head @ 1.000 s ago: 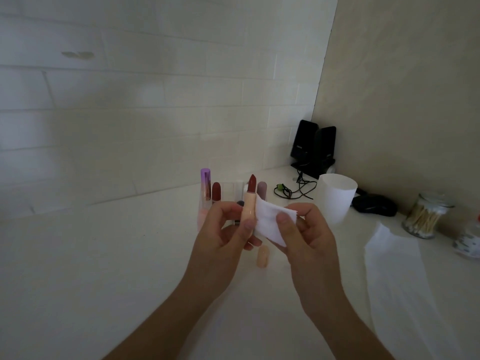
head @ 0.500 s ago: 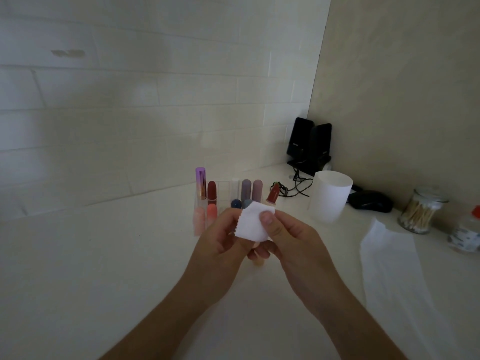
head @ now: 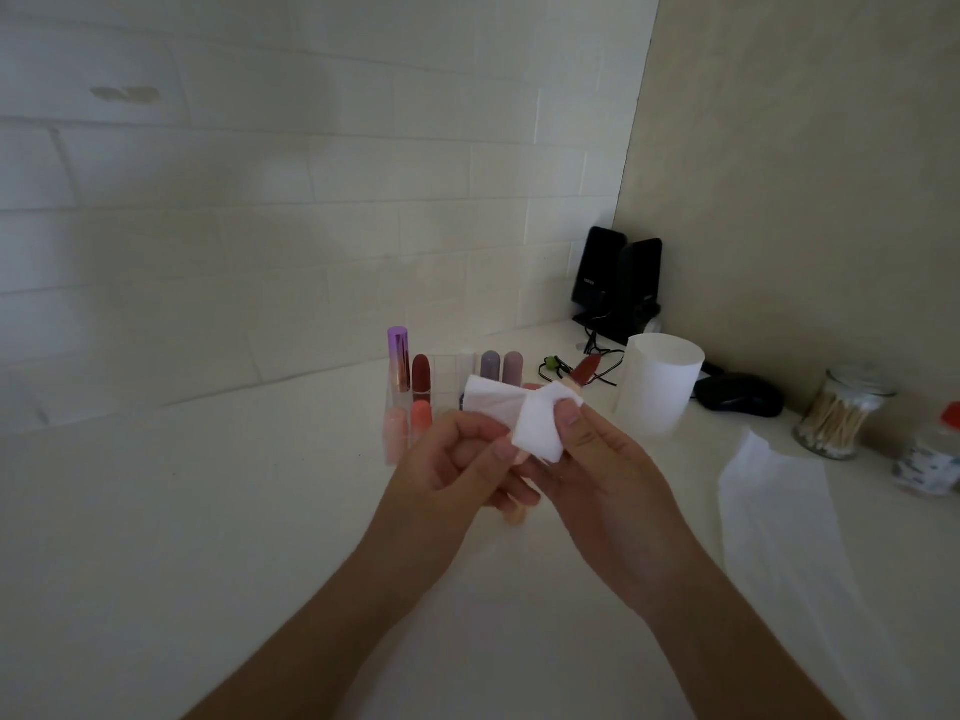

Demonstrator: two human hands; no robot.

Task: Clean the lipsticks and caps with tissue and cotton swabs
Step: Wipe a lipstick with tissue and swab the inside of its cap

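My left hand [head: 457, 459] grips the base of an open peach-cased lipstick, whose dark red tip [head: 587, 371] leans far to the right beyond the tissue. My right hand [head: 597, 470] pinches a folded white tissue [head: 519, 418] around the lipstick's barrel, hiding most of it. The peach cap [head: 514, 517] lies on the counter just below my hands, mostly hidden. Behind them a clear holder [head: 447, 387] keeps several capped lipsticks upright in purple, red, pink and mauve.
A tissue roll [head: 657, 381] stands to the right, with a loose strip of tissue [head: 779, 511] trailing toward the front. A glass jar of cotton swabs [head: 839, 413] and a small bottle [head: 935, 454] sit at the far right. Black speakers [head: 618, 283], cables and a dark mouse [head: 737, 394] fill the corner.
The lipstick went from upright to tilted far right. My right hand brought the tissue from beside it onto the barrel and has slid it along, the tissue now spread wider.
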